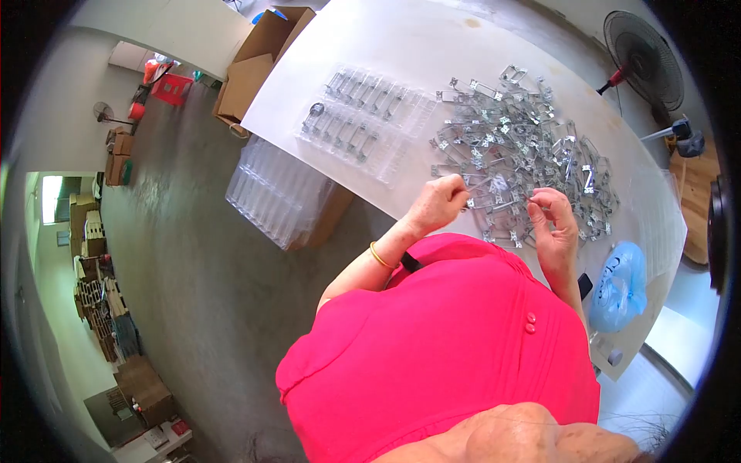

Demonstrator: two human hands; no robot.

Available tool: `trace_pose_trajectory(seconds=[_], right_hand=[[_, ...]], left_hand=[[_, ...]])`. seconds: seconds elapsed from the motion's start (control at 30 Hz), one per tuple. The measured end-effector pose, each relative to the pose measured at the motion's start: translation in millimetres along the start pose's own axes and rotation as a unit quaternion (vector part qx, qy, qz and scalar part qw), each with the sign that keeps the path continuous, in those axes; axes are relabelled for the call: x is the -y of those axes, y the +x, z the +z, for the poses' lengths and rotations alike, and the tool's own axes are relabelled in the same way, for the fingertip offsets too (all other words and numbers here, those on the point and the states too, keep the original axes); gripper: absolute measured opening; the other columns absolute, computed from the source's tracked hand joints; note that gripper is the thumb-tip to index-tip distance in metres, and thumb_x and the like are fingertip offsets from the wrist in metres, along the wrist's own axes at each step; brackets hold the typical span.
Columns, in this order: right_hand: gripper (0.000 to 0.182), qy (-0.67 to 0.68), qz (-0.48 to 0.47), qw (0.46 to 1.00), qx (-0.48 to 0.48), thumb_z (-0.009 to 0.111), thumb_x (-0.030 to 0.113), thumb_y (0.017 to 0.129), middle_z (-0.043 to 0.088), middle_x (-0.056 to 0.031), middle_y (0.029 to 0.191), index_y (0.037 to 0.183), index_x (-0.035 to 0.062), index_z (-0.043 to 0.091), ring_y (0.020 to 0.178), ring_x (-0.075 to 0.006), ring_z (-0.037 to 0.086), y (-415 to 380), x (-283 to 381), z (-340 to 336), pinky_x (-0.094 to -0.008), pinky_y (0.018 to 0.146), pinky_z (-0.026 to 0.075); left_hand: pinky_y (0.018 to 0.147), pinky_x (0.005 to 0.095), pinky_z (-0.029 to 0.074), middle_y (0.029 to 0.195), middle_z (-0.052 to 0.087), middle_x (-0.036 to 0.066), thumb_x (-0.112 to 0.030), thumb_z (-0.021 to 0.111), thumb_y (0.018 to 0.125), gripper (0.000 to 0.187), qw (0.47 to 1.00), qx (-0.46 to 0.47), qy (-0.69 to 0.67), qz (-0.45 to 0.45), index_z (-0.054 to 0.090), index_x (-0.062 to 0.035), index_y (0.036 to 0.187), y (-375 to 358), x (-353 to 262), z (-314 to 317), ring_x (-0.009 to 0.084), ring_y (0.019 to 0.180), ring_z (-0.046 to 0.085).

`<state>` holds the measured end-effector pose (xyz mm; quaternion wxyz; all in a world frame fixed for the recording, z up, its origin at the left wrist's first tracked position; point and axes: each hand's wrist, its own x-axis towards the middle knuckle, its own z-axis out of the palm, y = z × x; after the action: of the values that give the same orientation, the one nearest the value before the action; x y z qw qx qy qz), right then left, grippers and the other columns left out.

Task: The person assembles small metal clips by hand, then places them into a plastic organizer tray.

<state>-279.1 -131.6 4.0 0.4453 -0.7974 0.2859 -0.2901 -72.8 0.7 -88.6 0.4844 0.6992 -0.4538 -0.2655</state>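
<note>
My left hand (441,204), with a gold bangle on its wrist, is closed at the near left side of a heap of metal brackets (513,139). A small metal piece shows at its fingertips; most of it is hidden by the fingers. My right hand (556,221) pinches the end of a small metal bracket between thumb and fingers, over the near part of the heap. Beyond my left hand, clear plastic trays (397,162) lie on the table, and brackets sit in rows in their slots.
The white table (370,38) has a blue plastic bag (620,287) at its right. A stack of clear trays (278,193) stands beside the table's left edge, near an open cardboard box (251,77). A black fan (642,62) stands beyond the far right edge.
</note>
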Motion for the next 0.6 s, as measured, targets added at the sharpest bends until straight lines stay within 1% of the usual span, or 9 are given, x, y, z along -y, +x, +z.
trace_pose_trajectory(seconds=[0.03, 0.07, 0.13, 0.2, 0.23, 0.3, 0.33, 0.4, 0.6], right_hand=[[0.008, 0.002, -0.001, 1.0, 0.002, 0.067, 0.004, 0.093, 0.063, -0.0092, 0.112, 0.101, 0.0045, 0.065, 0.097, -0.0156, 0.06, -0.4, -0.2, 2.0, -0.0279, 0.08, 0.05], [0.008, 0.021, 0.007, 1.0, 0.016, 0.067, 0.003, 0.093, 0.064, -0.0087, 0.11, 0.101, 0.0037, 0.065, 0.096, -0.0153, 0.061, -1.2, -1.1, 5.3, -0.0277, 0.08, 0.05], [0.007, 0.04, 0.015, 0.999, 0.03, 0.067, 0.003, 0.093, 0.064, -0.0082, 0.109, 0.1, 0.003, 0.065, 0.095, -0.0151, 0.061, -3.4, -1.9, 11.6, -0.0276, 0.08, 0.05], [0.007, 0.058, 0.037, 0.997, 0.045, 0.068, 0.002, 0.093, 0.065, -0.0061, 0.102, 0.099, 0.0022, 0.065, 0.09, -0.0132, 0.06, -5.0, -0.4, 19.1, -0.0267, 0.079, 0.049], [0.007, 0.058, 0.038, 0.997, 0.044, 0.068, 0.002, 0.093, 0.065, -0.0061, 0.102, 0.099, 0.0022, 0.065, 0.09, -0.0132, 0.06, -5.4, 1.8, 22.5, -0.0267, 0.079, 0.049], [0.007, 0.072, 0.083, 0.992, 0.068, 0.068, 0.001, 0.092, 0.065, -0.0041, 0.094, 0.098, 0.0018, 0.065, 0.086, -0.0116, 0.059, -6.2, 6.6, 29.3, -0.0258, 0.078, 0.048], [0.007, 0.07, 0.085, 0.992, 0.067, 0.068, 0.001, 0.092, 0.065, -0.0041, 0.094, 0.098, 0.0018, 0.065, 0.086, -0.0116, 0.059, -5.9, 7.9, 32.4, -0.0258, 0.078, 0.048], [0.007, 0.082, 0.114, 0.986, 0.095, 0.069, 0.003, 0.092, 0.063, -0.0034, 0.091, 0.098, 0.0014, 0.065, 0.083, -0.0112, 0.058, -4.3, 9.8, 40.2, -0.0258, 0.077, 0.048], [0.007, 0.073, 0.145, 0.98, 0.112, 0.068, 0.005, 0.093, 0.064, -0.003, 0.089, 0.097, 0.0003, 0.065, 0.082, -0.0113, 0.058, 5.0, 14.7, 63.1, -0.0267, 0.076, 0.048]], left_hand=[[0.062, 0.0348, 0.05, 0.072, 0.063, 0.014, -0.009, 0.066, 0.087, 0.011, 0.998, -0.019, 0.0, -0.052, 0.063, 0.001, 0.086, -1.1, 14.6, -2.9, 0.0214, 0.066, 0.063], [0.062, 0.0348, 0.05, 0.072, 0.063, 0.014, -0.009, 0.066, 0.087, 0.011, 0.998, -0.02, 0.002, -0.053, 0.063, 0.001, 0.086, -1.9, 32.2, -7.7, 0.0214, 0.066, 0.063], [0.07, 0.0449, 0.052, 0.079, 0.067, 0.021, -0.013, 0.066, 0.085, 0.013, 0.986, -0.08, 0.096, -0.114, 0.062, -0.0014, 0.085, -4.7, 73.1, -20.4, 0.0381, 0.078, 0.068], [0.072, 0.048, 0.052, 0.082, 0.067, 0.022, -0.015, 0.065, 0.086, 0.013, 0.97, -0.106, 0.163, -0.149, 0.062, -0.0023, 0.085, -10.8, 116.9, -37.9, 0.0407, 0.083, 0.067], [0.072, 0.048, 0.052, 0.082, 0.067, 0.022, -0.015, 0.065, 0.086, 0.013, 0.97, -0.104, 0.163, -0.148, 0.062, -0.0023, 0.085, -12.9, 134.7, -47.7, 0.0407, 0.083, 0.067], [0.074, 0.0495, 0.052, 0.082, 0.067, 0.022, -0.016, 0.064, 0.087, 0.014, 0.944, -0.151, 0.227, -0.188, 0.062, -0.0023, 0.085, -16.3, 162.4, -66.4, 0.0415, 0.084, 0.067], [0.074, 0.0495, 0.052, 0.082, 0.067, 0.022, -0.016, 0.064, 0.087, 0.014, 0.944, -0.15, 0.225, -0.188, 0.062, -0.0023, 0.085, -14.6, 168.9, -75.2, 0.0415, 0.084, 0.067], [0.075, 0.0495, 0.053, 0.083, 0.068, 0.022, -0.017, 0.065, 0.088, 0.016, 0.927, -0.178, 0.241, -0.226, 0.062, -0.002, 0.085, -9.3, 183.5, -91.4, 0.0416, 0.084, 0.067], [0.078, 0.0481, 0.053, 0.09, 0.068, 0.019, -0.02, 0.064, 0.089, 0.016, 0.916, -0.172, 0.269, -0.244, 0.062, -0.0035, 0.089, 22.8, 220.9, -107.7, 0.0383, 0.09, 0.066]])
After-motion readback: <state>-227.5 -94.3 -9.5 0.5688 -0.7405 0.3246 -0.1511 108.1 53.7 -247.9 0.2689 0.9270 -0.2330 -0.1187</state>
